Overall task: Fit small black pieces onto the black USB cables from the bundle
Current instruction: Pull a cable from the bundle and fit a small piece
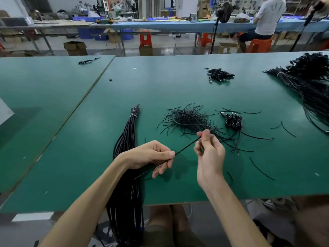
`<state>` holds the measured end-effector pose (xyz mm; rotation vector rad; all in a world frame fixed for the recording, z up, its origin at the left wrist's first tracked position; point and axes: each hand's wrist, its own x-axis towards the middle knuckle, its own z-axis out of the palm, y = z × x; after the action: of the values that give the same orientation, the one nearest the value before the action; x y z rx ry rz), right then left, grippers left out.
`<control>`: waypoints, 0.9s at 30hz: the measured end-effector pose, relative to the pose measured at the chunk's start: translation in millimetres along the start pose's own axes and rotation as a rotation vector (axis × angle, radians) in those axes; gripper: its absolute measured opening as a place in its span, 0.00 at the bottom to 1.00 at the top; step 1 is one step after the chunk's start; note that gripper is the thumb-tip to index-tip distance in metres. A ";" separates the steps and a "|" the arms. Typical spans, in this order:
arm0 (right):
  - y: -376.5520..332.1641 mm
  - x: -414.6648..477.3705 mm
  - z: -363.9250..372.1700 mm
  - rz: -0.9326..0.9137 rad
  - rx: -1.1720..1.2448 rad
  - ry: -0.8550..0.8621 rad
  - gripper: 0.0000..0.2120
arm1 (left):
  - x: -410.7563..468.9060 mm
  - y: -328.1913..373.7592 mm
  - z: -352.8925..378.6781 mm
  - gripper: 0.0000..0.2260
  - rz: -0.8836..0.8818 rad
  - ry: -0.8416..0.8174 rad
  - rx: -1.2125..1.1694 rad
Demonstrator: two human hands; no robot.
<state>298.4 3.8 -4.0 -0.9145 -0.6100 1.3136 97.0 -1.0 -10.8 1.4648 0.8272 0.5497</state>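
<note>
Black cable [187, 146] stretched over the green table [160, 86], just right of the tied bundle [127, 132]. Left hand [151, 157] pinches it mid-length, fingers curled round it. Right hand [208, 150] pinches its upper end between thumb and forefinger. Pile of thin black pieces [188, 120] right of the bundle; coiled cable cluster [233, 121] farther right
</note>
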 end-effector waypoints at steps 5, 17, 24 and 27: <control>-0.9 8.5 10.9 0.087 0.136 0.059 0.11 | -1.0 -2.6 -2.2 0.18 0.005 0.007 -0.037; -10.6 32.4 -10.0 0.007 -0.111 -0.050 0.13 | 7.7 -8.8 -4.7 0.15 0.117 0.196 -0.228; 20.3 13.9 -12.9 -0.028 -0.456 -0.258 0.14 | 7.8 -9.1 -14.7 0.13 0.160 0.470 -0.565; 22.7 14.7 -14.2 -0.040 -0.431 -0.210 0.14 | 2.1 -7.0 -20.0 0.07 0.230 0.415 -0.774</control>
<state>300.4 15.1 -32.3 -1.1105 -1.0992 1.2734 81.8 12.9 -16.4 0.7340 0.6461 1.2204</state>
